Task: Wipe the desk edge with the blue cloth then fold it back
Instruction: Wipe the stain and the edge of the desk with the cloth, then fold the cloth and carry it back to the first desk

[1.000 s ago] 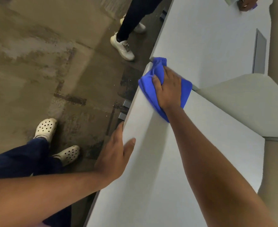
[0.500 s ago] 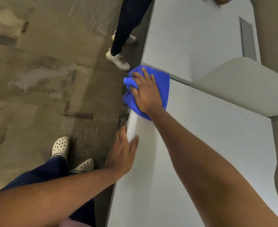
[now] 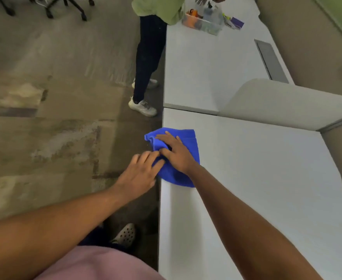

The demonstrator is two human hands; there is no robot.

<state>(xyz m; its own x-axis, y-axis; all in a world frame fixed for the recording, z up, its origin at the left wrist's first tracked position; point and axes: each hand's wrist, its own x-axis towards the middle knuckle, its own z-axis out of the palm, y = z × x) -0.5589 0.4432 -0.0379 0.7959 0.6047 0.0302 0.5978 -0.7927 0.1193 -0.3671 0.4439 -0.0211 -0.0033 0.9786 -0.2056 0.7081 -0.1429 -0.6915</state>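
The blue cloth [image 3: 186, 142] lies bunched on the white desk [image 3: 256, 178], hanging a little over the desk's left edge [image 3: 160, 199]. My right hand [image 3: 176, 152] presses flat on top of the cloth with fingers spread. My left hand [image 3: 139, 172] is off the desk's left side, its fingertips touching the cloth's near-left corner beside my right thumb. Part of the cloth is hidden under both hands.
Another person in dark trousers and white shoes [image 3: 143, 106] stands at the neighbouring desk [image 3: 206, 67], which carries a clear box of small items [image 3: 204, 21]. A beige divider panel [image 3: 287, 102] separates the desks. Chair bases [image 3: 65, 7] stand on the carpet at top left.
My right hand has slid the cloth back along the edge toward me. My left hand left the desk edge and reached up to the cloth's corner. The view tilted upward.
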